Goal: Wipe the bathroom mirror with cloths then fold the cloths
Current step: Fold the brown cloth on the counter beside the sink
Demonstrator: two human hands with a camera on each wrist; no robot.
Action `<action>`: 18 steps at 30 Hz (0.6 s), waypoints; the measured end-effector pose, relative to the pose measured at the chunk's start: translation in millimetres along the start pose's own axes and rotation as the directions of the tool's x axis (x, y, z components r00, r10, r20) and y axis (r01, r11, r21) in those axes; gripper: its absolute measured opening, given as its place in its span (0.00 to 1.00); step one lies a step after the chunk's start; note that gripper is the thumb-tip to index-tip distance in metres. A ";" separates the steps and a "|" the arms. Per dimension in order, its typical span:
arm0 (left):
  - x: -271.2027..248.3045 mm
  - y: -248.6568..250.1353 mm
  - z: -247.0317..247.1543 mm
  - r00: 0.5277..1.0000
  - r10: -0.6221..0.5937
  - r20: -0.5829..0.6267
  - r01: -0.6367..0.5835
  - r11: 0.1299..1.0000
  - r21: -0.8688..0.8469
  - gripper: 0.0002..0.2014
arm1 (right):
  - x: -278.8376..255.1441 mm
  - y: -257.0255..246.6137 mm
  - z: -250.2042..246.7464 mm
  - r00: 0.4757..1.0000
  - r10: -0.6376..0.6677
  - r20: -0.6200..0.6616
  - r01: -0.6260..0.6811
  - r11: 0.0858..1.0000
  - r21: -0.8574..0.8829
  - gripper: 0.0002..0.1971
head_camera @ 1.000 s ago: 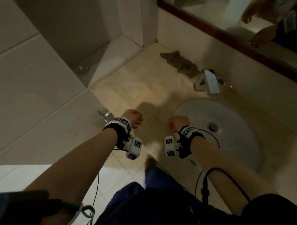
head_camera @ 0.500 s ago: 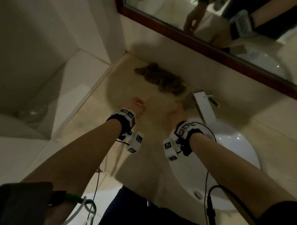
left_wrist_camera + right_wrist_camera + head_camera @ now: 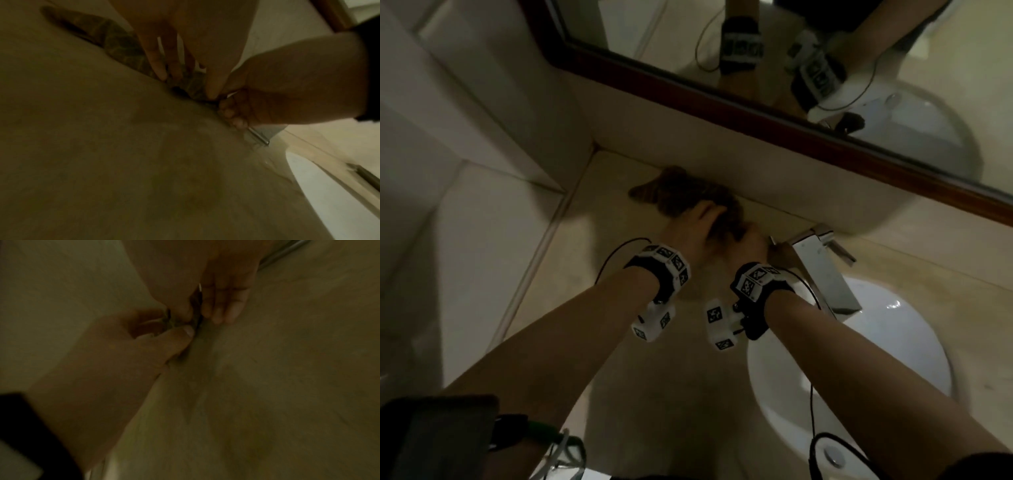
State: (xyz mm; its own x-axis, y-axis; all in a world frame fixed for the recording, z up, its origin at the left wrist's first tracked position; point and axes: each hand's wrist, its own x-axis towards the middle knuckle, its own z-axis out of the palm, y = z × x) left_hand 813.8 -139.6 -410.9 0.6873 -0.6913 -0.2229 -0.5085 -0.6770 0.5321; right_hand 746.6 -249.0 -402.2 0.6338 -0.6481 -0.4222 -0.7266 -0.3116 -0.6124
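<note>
A dark crumpled cloth (image 3: pixel 674 192) lies at the back of the beige counter (image 3: pixel 640 359), against the wall under the wood-framed mirror (image 3: pixel 654 37). Both hands are at its right end. My left hand (image 3: pixel 709 219) reaches down onto it, and in the right wrist view its thumb and curled forefinger pinch the fabric (image 3: pixel 174 322). My right hand (image 3: pixel 753 241) sits just beside it, its fingers (image 3: pixel 232 113) curled at the cloth's near edge with the thumb against the fabric. Most of that end of the cloth (image 3: pixel 115 42) is hidden under the hands.
A chrome faucet (image 3: pixel 822 270) stands right next to my right wrist, over the white sink basin (image 3: pixel 887 342). A tiled wall and ledge (image 3: pixel 482 222) close off the left side. Cables hang from both wrist cameras.
Both hands moved forward from mid-counter to the back wall and closed on the cloth. My head tilted up, so more of the mirror shows.
</note>
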 end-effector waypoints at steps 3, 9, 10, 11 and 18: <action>0.7 -7.1 6.2 0.999 -0.015 0.031 0.014 0.999 0.034 0.24 | -8.5 -3.3 -0.3 0.991 -0.088 0.097 0.096 0.992 -0.084 0.09; -14.8 -3.3 -8.4 0.999 -0.040 -0.008 0.040 0.999 -0.022 0.21 | -30.2 -10.3 -6.9 0.988 -0.010 0.153 -0.014 0.988 0.157 0.10; -19.9 -0.2 -10.3 0.999 -0.034 -0.025 0.034 0.999 -0.006 0.23 | -32.9 -12.9 -10.5 0.989 0.018 0.147 -0.051 0.974 0.222 0.10; -26.5 3.5 -11.8 0.998 -0.024 -0.058 0.024 1.000 0.003 0.25 | -34.5 -13.9 -13.0 0.991 0.048 0.127 -0.080 0.963 0.258 0.09; -69.3 25.9 -26.6 0.991 -0.075 -0.113 0.058 0.988 -0.146 0.18 | -66.4 -16.6 -34.7 0.984 0.089 0.153 -0.142 0.913 0.382 0.02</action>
State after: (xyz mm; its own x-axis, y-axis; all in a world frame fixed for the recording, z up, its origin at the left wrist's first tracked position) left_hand 766.7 -102.5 -360.0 0.7780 -0.6053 -0.1684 -0.3860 -0.6720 0.6320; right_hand 707.4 -224.9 -340.9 0.5998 -0.5596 -0.5719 -0.6521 0.0723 -0.7547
